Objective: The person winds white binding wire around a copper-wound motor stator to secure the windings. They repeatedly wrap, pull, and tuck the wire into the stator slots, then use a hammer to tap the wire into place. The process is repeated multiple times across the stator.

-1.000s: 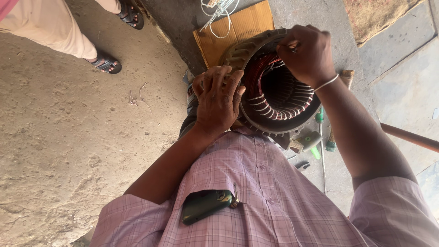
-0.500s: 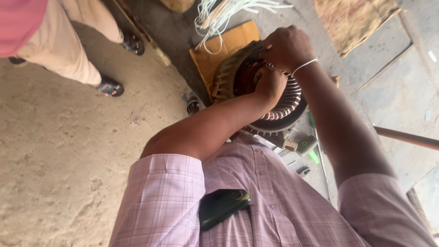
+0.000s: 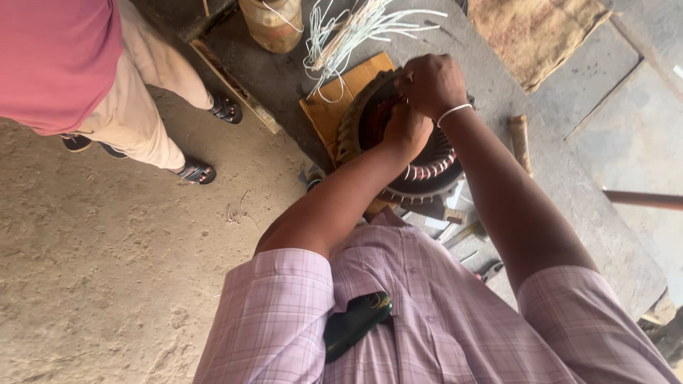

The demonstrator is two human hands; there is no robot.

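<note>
A round motor stator (image 3: 427, 174) with slotted iron teeth and reddish copper winding lies on a concrete ledge (image 3: 569, 206). My left hand (image 3: 405, 131) reaches into its bore, fingers curled against the winding. My right hand (image 3: 430, 85), a thin bangle on the wrist, is closed over the far rim. The fingertips of both hands meet there. What they pinch is hidden by the hands.
A person in a pink top, beige trousers (image 3: 142, 121) and sandals stands at the upper left on the dirt floor. Beyond the stator are a brown board (image 3: 331, 114), white strips (image 3: 356, 28), a jar (image 3: 274, 21) and sacking (image 3: 541, 35). A wooden handle (image 3: 519, 139), a pipe (image 3: 640, 199) and small tools (image 3: 462, 238) lie nearby.
My left hand has left the stator's outer rim and gone into the bore, beside my right hand. The view has tipped, and the standing person appears closer.
</note>
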